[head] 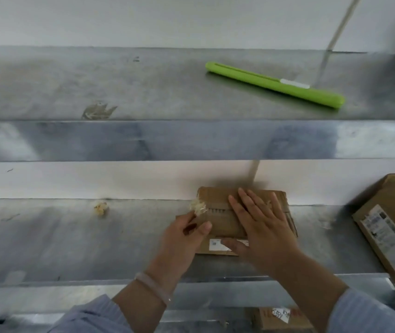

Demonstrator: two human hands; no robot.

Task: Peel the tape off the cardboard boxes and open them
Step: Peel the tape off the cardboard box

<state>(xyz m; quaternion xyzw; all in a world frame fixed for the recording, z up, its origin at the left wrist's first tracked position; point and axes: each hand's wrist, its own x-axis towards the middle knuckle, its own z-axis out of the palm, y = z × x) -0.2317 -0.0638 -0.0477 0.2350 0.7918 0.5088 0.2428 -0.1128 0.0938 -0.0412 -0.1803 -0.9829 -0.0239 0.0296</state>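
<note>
Pressing our right hand flat, fingers straight, on the small cardboard box, we hold it on the shiny metal surface, close to the wall. Our left hand pinches a crumpled bit of tape at the box's left end. Another tape ball lies to the left. A green box cutter rests on the shelf above. A bigger cardboard box sits at the right.

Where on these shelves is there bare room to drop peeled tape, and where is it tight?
The lower shelf is bare left of the small box, apart from one tape ball. The upper shelf is bare left of the green cutter. Tight on the right: the right hand presses the small box, with the large box close by.
</note>
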